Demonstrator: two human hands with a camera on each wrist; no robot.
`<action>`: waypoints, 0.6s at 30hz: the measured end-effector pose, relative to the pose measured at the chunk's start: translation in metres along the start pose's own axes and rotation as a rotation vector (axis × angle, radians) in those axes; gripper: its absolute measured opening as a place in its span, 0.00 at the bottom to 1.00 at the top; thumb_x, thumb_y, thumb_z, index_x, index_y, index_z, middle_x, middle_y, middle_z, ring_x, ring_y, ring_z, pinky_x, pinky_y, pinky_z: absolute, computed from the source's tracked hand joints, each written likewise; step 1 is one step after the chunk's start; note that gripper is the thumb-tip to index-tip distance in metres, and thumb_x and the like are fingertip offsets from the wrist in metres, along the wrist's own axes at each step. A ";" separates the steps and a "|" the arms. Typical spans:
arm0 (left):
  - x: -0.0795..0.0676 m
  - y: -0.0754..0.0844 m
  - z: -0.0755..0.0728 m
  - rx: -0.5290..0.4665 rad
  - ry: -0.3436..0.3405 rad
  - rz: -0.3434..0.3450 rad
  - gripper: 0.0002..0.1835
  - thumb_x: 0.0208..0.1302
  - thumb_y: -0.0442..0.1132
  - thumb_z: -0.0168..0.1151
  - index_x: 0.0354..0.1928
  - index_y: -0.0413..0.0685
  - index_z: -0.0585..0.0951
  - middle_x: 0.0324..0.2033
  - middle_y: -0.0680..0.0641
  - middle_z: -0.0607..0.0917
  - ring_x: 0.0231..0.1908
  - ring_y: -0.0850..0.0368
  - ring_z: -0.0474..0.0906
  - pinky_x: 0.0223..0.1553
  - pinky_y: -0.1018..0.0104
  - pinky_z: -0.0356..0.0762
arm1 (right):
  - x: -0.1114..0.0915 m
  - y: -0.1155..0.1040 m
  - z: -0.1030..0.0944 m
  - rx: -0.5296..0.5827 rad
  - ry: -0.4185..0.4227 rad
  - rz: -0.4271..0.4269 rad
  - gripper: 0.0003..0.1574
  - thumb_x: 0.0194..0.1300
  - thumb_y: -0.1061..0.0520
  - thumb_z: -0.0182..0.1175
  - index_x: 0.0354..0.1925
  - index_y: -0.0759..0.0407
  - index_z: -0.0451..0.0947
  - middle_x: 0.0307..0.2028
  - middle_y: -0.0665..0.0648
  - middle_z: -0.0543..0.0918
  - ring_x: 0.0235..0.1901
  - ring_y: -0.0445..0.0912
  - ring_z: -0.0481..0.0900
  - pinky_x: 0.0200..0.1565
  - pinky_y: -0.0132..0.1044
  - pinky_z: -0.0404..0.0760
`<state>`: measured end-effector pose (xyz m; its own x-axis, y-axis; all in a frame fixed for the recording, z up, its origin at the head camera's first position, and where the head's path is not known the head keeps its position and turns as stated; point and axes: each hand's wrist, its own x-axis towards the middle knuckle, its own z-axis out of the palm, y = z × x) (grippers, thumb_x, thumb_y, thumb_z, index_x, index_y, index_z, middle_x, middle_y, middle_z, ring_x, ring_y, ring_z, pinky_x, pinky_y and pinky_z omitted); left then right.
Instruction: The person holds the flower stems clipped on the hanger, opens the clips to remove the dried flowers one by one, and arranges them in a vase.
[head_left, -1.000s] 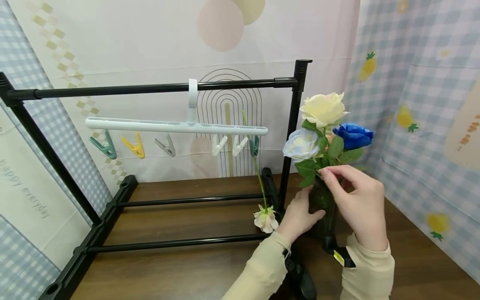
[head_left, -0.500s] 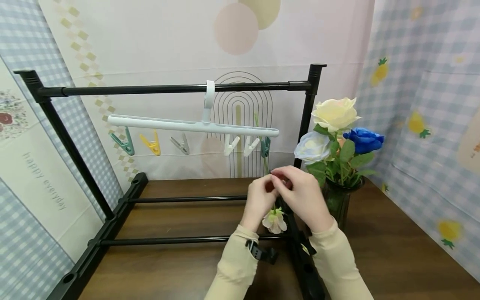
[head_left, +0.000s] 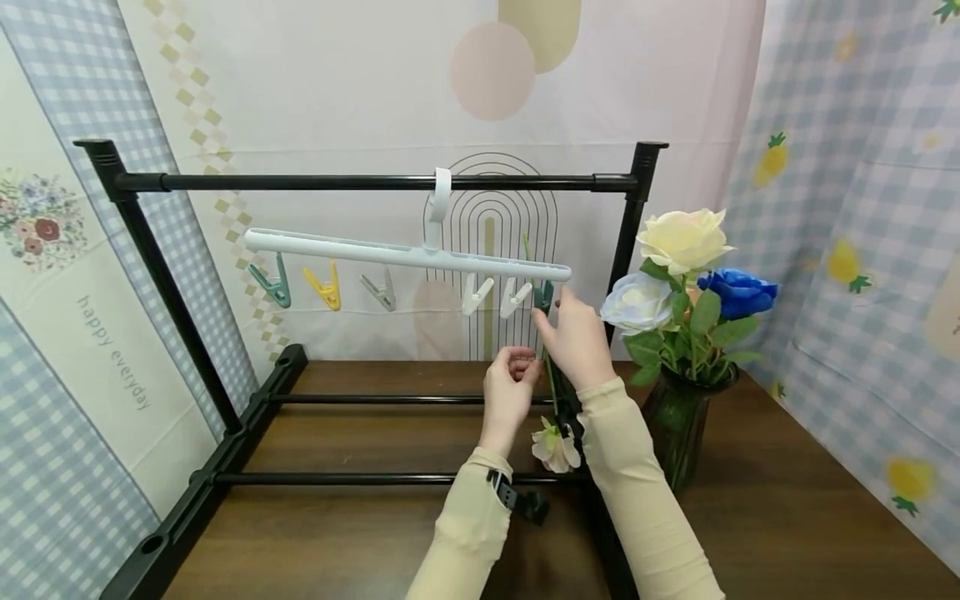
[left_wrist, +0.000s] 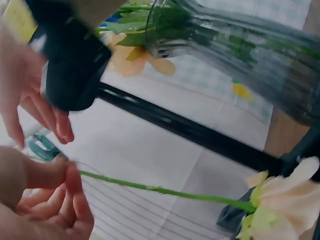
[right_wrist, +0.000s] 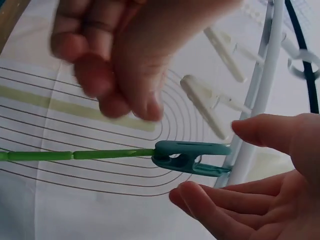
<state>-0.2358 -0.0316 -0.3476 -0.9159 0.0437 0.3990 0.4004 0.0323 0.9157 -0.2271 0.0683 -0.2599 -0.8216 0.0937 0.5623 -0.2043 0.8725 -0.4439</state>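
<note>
A pale peach artificial flower [head_left: 555, 448] hangs upside down, its green stem [right_wrist: 100, 154] gripped by a teal clothespin [right_wrist: 192, 157] at the right end of the light-blue hanger [head_left: 405, 254]. Around that clothespin my right hand [head_left: 581, 343] is spread, thumb on one side and fingers on the other; the right wrist view shows gaps between them and it. Left of the stem, my left hand [head_left: 512, 392] has loosely curled fingers, with thumb close to the index finger. Nothing visible lies in it, and the right wrist view shows it apart from the stem.
A green glass vase [head_left: 678, 425] with yellow, pale-blue and blue roses stands right of the black rack [head_left: 375, 182]. More clothespins hang along the hanger: teal, yellow [head_left: 324, 287], grey and white. The rack's lower bars [head_left: 337, 479] cross above the wooden table.
Both hands have left the flowers in the vase and come left to the hanging stem. My right hand has since risen to the teal clothespin. The head view has shifted.
</note>
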 end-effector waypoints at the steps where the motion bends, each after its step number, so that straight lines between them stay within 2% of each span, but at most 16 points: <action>1: 0.001 -0.002 0.002 0.001 0.006 -0.005 0.12 0.67 0.36 0.59 0.50 0.39 0.79 0.39 0.37 0.87 0.37 0.48 0.84 0.37 0.66 0.79 | 0.003 0.000 0.000 0.011 0.000 0.022 0.30 0.71 0.49 0.55 0.57 0.74 0.71 0.47 0.72 0.83 0.34 0.62 0.85 0.35 0.52 0.83; 5: 0.006 -0.010 0.007 0.007 -0.028 -0.053 0.21 0.69 0.43 0.57 0.60 0.40 0.75 0.49 0.39 0.85 0.51 0.46 0.81 0.52 0.56 0.78 | 0.013 0.004 0.001 0.030 0.008 0.092 0.34 0.71 0.43 0.53 0.60 0.69 0.72 0.46 0.68 0.85 0.39 0.59 0.86 0.37 0.52 0.84; 8: 0.009 -0.014 0.011 -0.006 -0.082 -0.111 0.24 0.69 0.45 0.56 0.63 0.42 0.74 0.53 0.40 0.83 0.57 0.46 0.78 0.57 0.54 0.75 | 0.016 0.008 0.003 0.045 0.023 0.104 0.31 0.70 0.41 0.54 0.56 0.66 0.77 0.44 0.66 0.87 0.39 0.58 0.86 0.38 0.52 0.83; 12: 0.011 -0.018 0.013 -0.029 -0.086 -0.143 0.22 0.69 0.44 0.57 0.61 0.43 0.77 0.50 0.40 0.85 0.53 0.47 0.80 0.53 0.56 0.77 | 0.016 0.010 0.006 0.088 0.036 0.086 0.29 0.68 0.41 0.57 0.51 0.64 0.80 0.40 0.66 0.87 0.35 0.57 0.86 0.37 0.51 0.82; 18: 0.012 -0.019 0.015 -0.070 -0.072 -0.077 0.17 0.67 0.39 0.59 0.54 0.40 0.80 0.43 0.37 0.87 0.47 0.45 0.83 0.46 0.61 0.79 | 0.017 0.012 0.008 0.141 0.094 0.058 0.30 0.66 0.41 0.60 0.53 0.64 0.80 0.36 0.66 0.88 0.30 0.56 0.85 0.31 0.48 0.83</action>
<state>-0.2538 -0.0165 -0.3615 -0.9384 0.1157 0.3256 0.3241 -0.0314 0.9455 -0.2484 0.0763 -0.2611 -0.7819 0.1921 0.5931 -0.2364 0.7890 -0.5671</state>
